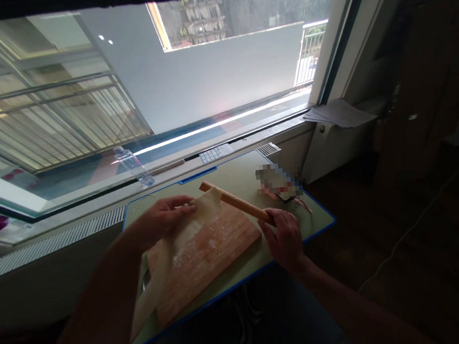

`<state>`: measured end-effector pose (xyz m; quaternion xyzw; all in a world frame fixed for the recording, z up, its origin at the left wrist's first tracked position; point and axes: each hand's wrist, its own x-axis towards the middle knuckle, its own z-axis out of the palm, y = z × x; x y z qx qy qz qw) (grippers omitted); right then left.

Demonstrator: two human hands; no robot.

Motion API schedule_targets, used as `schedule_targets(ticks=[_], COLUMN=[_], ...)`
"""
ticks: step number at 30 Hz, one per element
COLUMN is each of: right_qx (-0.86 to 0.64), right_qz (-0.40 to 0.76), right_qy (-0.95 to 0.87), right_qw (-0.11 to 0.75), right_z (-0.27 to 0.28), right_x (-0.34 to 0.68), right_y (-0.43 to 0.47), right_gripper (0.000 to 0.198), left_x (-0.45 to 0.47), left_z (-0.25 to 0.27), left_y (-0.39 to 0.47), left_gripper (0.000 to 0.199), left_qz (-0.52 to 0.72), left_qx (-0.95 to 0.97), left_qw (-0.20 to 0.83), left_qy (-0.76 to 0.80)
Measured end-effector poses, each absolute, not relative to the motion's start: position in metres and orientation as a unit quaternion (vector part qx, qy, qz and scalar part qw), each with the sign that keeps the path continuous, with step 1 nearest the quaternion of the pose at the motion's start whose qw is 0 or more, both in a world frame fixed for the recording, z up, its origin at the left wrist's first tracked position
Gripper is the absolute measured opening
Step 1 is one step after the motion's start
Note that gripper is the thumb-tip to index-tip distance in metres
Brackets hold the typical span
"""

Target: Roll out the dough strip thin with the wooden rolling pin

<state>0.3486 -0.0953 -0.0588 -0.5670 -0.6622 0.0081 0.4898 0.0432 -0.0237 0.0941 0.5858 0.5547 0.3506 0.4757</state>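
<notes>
My left hand (173,213) pinches the edge of a thin, pale sheet of dough (201,211). The sheet meets the far end of a wooden rolling pin (242,205) and drapes down over the left part of a wooden board (220,250), hanging past its left side. Around the near end of the pin, the fingers of my right hand (285,236) are wrapped. The pin is held at a slant above the board's far edge. White flour-like powder and small bits are scattered over the board, which lies on a small pale-green table (237,168) with blue edging.
A blurred-out object (276,181) lies at the table's right. Along the windowsill are a clear plastic bottle (135,167) and a white keyboard-like object (215,153). Papers (339,114) rest on a ledge at right. A cable (404,242) crosses the dark floor.
</notes>
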Motion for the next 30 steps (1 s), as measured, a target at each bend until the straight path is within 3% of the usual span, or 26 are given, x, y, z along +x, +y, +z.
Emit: schedule_targets(ticks=[3, 9, 12, 16, 18, 22, 30], right_qx=[-0.573, -0.589, -0.586, -0.578, -0.574, -0.561, -0.539], right_qz=[0.001, 0.01, 0.015, 0.012, 0.015, 0.023, 0.019], right_qy=[-0.655, -0.63, -0.632, -0.648, -0.662, -0.694, -0.761], right_qw=[0.492, 0.506, 0.507, 0.496, 0.482, 0.451, 0.36], right_z=[-0.06, -0.055, -0.051, -0.048, -0.048, -0.048, -0.035], right_x=[0.349, 0.349, 0.348, 0.342, 0.339, 0.335, 0.318], right_y=[-0.095, -0.089, -0.083, -0.078, -0.079, -0.081, -0.085], right_gripper=[0.028, 0.036, 0.04, 0.043, 0.041, 0.035, 0.017], left_x=[0.064, 0.083, 0.081, 0.07, 0.062, 0.046, 0.047], left_z=[0.063, 0.019, 0.017, 0.021, 0.026, 0.037, 0.029], left_y=[-0.02, -0.015, -0.017, -0.028, -0.04, -0.063, -0.072], left_gripper=[0.057, 0.07, 0.067, 0.067, 0.059, 0.025, 0.015], left_qz=[0.247, 0.287, 0.306, 0.257, 0.206, 0.126, 0.139], left_qx=[0.54, 0.532, 0.548, 0.617, 0.639, 0.671, 0.637], left_qw=[0.576, 0.554, 0.522, 0.408, 0.361, 0.3, 0.222], left_qy=[0.562, 0.573, 0.577, 0.622, 0.647, 0.666, 0.726])
